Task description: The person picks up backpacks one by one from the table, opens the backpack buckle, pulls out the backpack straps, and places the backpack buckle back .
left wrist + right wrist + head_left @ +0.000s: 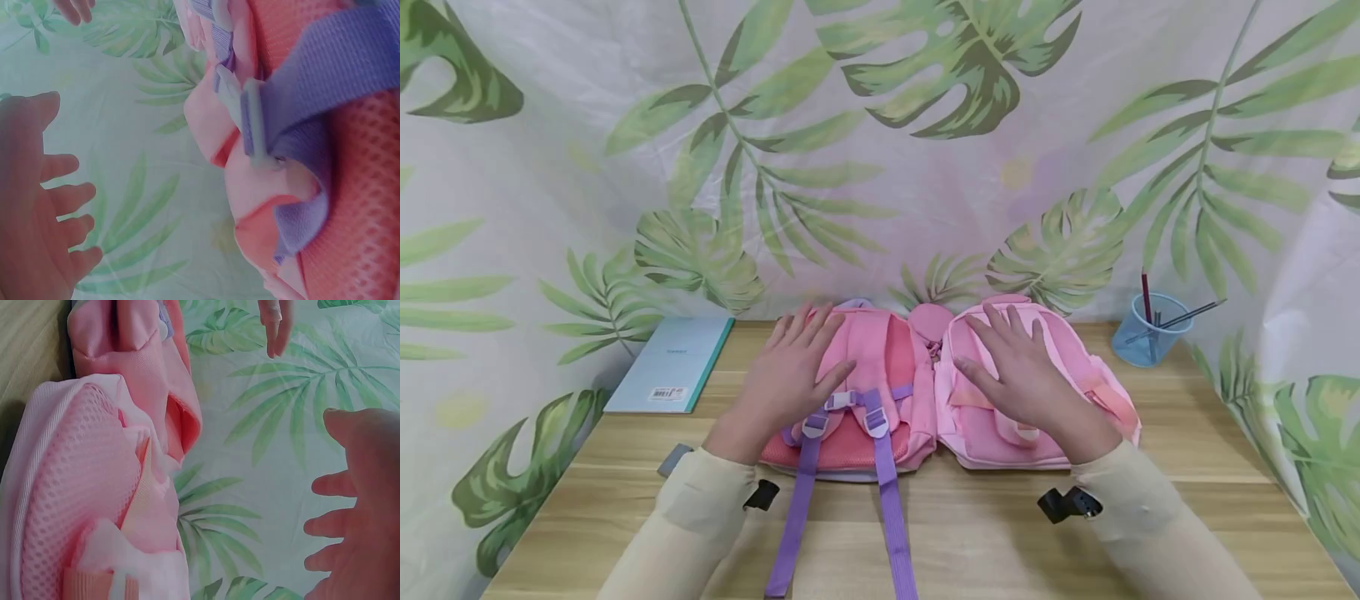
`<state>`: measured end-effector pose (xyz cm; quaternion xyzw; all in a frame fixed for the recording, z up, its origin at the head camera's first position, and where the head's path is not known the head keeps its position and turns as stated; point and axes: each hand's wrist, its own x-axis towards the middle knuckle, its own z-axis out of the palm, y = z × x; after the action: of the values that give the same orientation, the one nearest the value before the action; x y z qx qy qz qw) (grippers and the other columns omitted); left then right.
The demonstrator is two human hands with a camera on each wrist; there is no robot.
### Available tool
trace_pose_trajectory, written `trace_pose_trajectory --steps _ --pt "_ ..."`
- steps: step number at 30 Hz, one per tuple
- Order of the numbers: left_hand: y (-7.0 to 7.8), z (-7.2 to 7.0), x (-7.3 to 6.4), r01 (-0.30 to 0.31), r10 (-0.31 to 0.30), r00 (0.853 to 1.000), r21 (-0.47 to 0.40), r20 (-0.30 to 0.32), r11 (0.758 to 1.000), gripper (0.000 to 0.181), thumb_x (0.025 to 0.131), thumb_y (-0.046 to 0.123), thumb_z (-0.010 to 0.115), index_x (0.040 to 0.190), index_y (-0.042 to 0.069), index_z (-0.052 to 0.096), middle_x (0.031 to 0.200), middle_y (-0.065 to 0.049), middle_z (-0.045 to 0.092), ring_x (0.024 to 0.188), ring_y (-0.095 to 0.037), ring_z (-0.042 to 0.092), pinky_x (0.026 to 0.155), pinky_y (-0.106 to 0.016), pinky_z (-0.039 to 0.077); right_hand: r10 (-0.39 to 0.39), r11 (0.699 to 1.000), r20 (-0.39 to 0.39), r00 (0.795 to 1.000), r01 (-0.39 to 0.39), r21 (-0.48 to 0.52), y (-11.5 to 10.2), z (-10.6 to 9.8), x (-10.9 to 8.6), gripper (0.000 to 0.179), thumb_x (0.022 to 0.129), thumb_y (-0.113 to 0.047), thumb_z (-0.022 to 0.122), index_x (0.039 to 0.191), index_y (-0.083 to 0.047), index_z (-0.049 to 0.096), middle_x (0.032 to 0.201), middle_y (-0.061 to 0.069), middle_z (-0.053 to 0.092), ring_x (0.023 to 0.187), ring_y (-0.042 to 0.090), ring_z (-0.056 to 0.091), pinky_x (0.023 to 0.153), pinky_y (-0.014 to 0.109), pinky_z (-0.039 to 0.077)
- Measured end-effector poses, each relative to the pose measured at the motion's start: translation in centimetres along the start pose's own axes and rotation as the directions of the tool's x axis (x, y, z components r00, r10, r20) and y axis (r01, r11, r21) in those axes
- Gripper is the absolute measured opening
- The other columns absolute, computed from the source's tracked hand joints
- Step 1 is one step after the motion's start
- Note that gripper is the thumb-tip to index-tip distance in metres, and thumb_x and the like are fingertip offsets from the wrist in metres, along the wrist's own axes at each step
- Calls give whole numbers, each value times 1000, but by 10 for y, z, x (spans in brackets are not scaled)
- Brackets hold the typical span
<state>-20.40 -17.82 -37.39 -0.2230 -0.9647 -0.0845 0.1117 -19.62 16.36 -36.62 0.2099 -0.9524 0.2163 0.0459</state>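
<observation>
Two pink backpacks lie side by side on the wooden table, strap sides up. Over the left backpack (917, 417), with its purple straps (883, 475) trailing toward the front edge, hovers my left hand (790, 367), fingers spread and straight. My right hand (1018, 367) is held the same way above the lighter pink backpack (962, 433). Both wrist views show a gap between palm and fabric, and neither hand holds anything. A white buckle (253, 122) on a purple strap shows close up in the left wrist view. Pink mesh (75, 481) fills part of the right wrist view.
At the back left lies a light blue notebook (673, 358) with a barcode label. A small grey object (674, 459) sits by the left forearm. On the right stands a blue mesh pen cup (1150, 337) with several pens. A leaf-patterned curtain (925, 192) hangs behind the table.
</observation>
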Motion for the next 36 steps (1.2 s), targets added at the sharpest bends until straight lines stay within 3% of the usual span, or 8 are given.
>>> trace_pose_trajectory --steps 9,15,19,27,31,36 --pt "-13 1 -8 -2 -2 999 -109 -38 994 69 107 43 64 159 0 48 168 -23 45 159 -44 37 128 -62 33 -65 993 -44 997 69 97 -5 11 6 65 108 -31 65 161 1 45 171 28 35 163 51 24 131 70 14" --pt "-17 -1 -15 17 -27 998 -149 -65 989 62 106 38 69 153 2 52 156 -22 59 138 -47 61 112 -61 52 -103 980 -108 989 119 157 -8 19 10 59 106 -27 69 155 3 53 166 26 47 158 47 38 128 65 30" --pt "-20 -1 -18 19 -32 997 -170 -74 985 62 105 37 70 155 4 51 154 -21 61 125 -47 69 104 -61 56 -107 975 -160 981 135 178 -11 24 13 54 104 -24 72 148 4 59 156 25 58 149 46 51 123 62 41" --pt "-28 3 -26 27 -49 993 -198 -108 980 56 104 31 74 150 4 57 136 -21 73 103 -43 78 92 -57 62 -98 960 -204 974 146 238 -17 35 20 44 103 -20 73 140 4 67 140 22 71 135 40 66 115 57 51" --pt "-33 7 -29 15 -47 991 -245 -124 969 44 102 26 77 137 3 66 127 -18 77 109 -38 78 94 -54 63 -94 954 -215 972 150 261 -19 40 23 38 101 -17 74 134 3 72 131 19 76 127 38 70 110 55 54" --pt "-40 13 -34 23 -51 995 -310 -83 950 32 101 24 78 128 8 69 119 -13 79 108 -31 77 94 -52 63 -83 941 -157 984 129 313 -24 48 27 36 103 -20 74 131 1 73 128 17 77 123 36 72 106 54 57"
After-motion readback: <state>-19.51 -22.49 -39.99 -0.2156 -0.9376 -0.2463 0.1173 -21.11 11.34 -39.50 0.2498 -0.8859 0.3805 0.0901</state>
